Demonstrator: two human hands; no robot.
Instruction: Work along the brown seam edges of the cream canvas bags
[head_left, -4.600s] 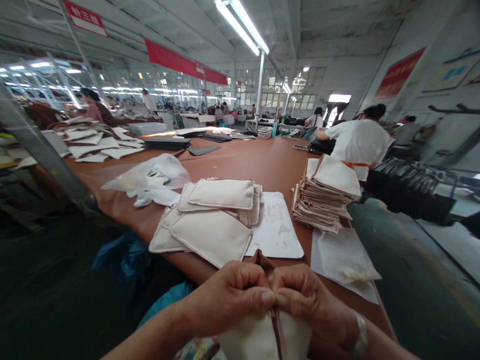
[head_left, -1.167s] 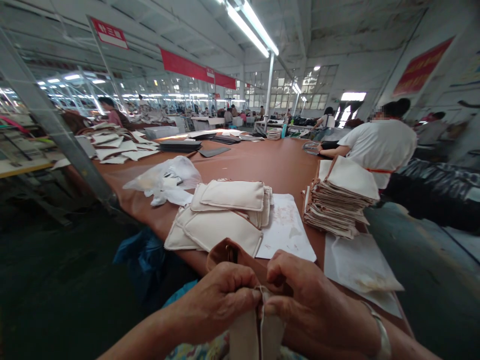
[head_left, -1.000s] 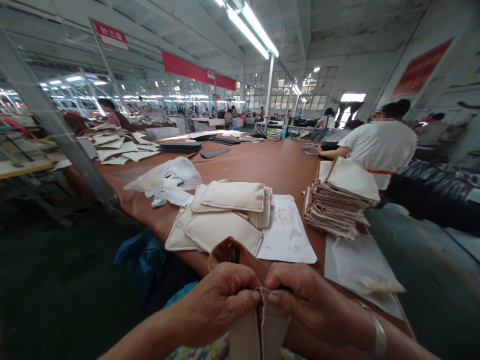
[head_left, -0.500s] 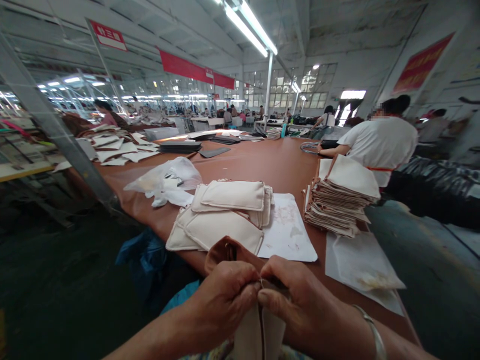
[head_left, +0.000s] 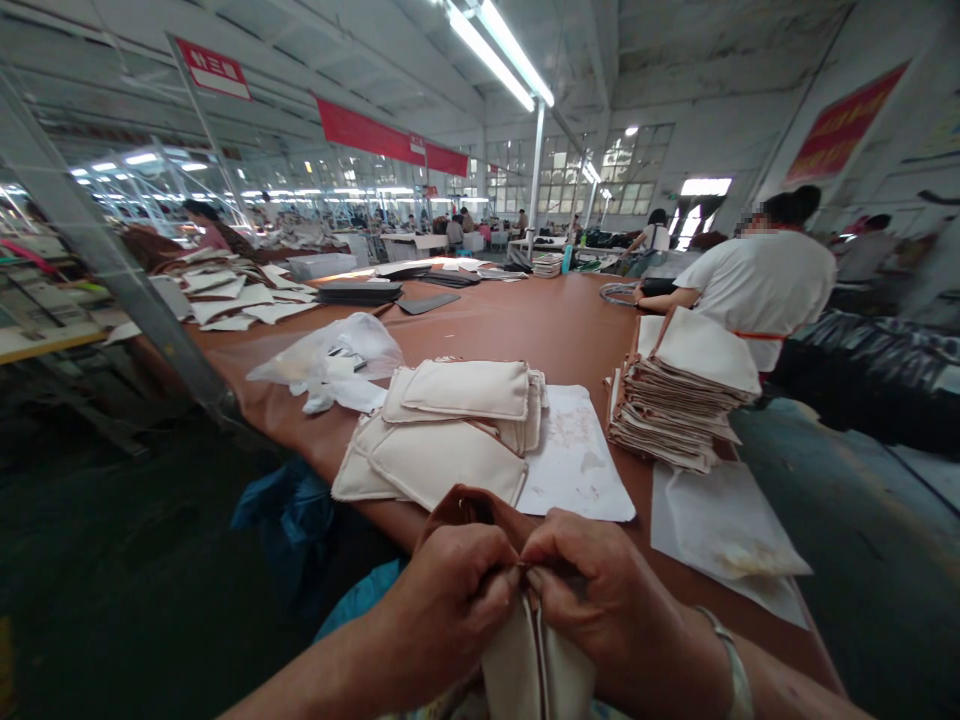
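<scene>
Cream canvas pouch [head_left: 536, 660], brown-edged, stands at my 6 o'clock, its top seam pinched tight in the fingers of my left hand [head_left: 450, 620] and right hand [head_left: 600, 600]. Beyond, a pile of pouches [head_left: 450, 430] lies at 12 o'clock and a stack of pouches [head_left: 679, 400] at 1 o'clock, on the brown table [head_left: 525, 330].

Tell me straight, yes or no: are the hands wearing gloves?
No, the left hand and the right hand are both bare, pinching the top edge of a cream canvas pouch.
</scene>
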